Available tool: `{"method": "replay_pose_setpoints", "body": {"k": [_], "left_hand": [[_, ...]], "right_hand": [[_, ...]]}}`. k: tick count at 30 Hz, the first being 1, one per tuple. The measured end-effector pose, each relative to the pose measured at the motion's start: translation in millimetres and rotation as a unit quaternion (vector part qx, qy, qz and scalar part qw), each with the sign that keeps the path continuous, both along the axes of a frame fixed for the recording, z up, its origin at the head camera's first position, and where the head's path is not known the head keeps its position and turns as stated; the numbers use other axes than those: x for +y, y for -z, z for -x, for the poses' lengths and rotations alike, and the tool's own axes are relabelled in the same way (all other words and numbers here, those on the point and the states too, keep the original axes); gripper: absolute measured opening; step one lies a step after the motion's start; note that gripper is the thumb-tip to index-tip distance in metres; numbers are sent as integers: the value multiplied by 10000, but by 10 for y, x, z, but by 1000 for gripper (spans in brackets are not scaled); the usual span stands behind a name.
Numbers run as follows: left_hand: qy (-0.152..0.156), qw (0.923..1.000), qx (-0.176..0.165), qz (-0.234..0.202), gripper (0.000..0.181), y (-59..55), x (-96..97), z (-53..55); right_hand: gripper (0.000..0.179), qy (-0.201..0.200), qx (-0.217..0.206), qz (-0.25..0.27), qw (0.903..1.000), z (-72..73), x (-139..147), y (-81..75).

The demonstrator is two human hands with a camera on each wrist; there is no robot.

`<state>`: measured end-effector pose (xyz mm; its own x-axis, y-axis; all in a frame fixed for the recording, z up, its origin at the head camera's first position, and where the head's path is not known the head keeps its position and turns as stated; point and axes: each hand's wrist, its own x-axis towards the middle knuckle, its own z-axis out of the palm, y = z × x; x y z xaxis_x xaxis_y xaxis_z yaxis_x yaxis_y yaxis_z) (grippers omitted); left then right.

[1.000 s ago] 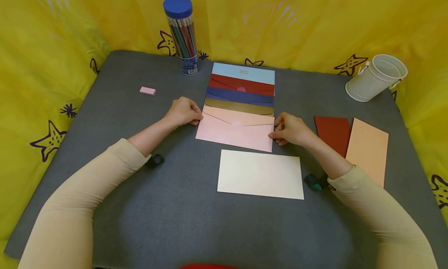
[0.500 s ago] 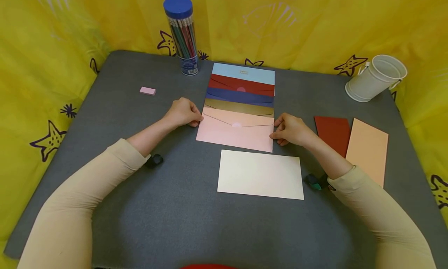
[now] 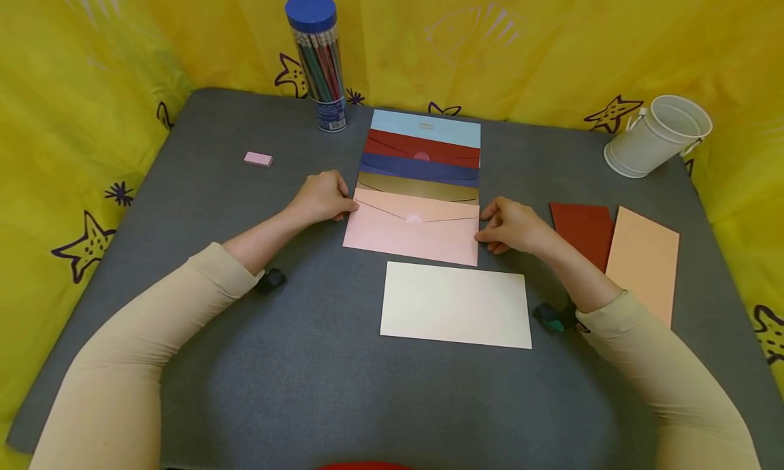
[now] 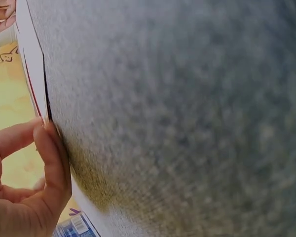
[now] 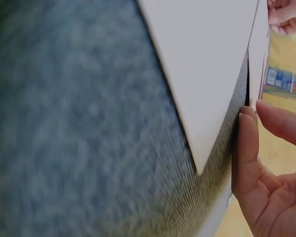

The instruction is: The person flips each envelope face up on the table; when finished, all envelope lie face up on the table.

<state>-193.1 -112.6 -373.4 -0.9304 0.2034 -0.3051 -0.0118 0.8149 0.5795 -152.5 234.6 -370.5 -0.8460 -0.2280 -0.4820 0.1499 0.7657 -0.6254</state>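
Observation:
A pink envelope (image 3: pixel 404 233) lies flap side up at the front of a row of overlapping envelopes. Behind it show strips of a gold envelope (image 3: pixel 422 186), a blue envelope (image 3: pixel 422 168), a red envelope (image 3: pixel 392 143) and a light blue envelope (image 3: pixel 453 131). My left hand (image 3: pixel 321 198) pinches the pink envelope's left edge between thumb and fingers, also seen in the left wrist view. At its right edge, my right hand (image 3: pixel 514 226) holds the paper lightly between thumb and curled fingers. A cream rectangular paper piece (image 3: pixel 456 305) lies just in front.
On the right lie a dark red paper piece (image 3: pixel 582 232) and a peach one (image 3: pixel 643 262), partly under the right forearm. A white pail (image 3: pixel 649 140) stands at the back right. Back left are a pencil tub (image 3: pixel 321 69) and a pink eraser (image 3: pixel 258 159).
The pink envelope has shifted very slightly toward me. My left thumb has moved a little onto its edge, while my right thumb has slid outward to the right edge.

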Motion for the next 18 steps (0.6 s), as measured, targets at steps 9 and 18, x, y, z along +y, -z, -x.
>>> {"method": "replay_pose_setpoints", "body": {"k": [9, 18], "left_hand": [[876, 9877, 989, -840, 23, 21, 233, -83], [2556, 9563, 485, -1333, 26, 1, 579, -333]], "right_hand": [[39, -504, 59, 5, 9987, -42, 151, -64], [28, -1221, 192, -246, 9920, -104, 300, -52]]}}
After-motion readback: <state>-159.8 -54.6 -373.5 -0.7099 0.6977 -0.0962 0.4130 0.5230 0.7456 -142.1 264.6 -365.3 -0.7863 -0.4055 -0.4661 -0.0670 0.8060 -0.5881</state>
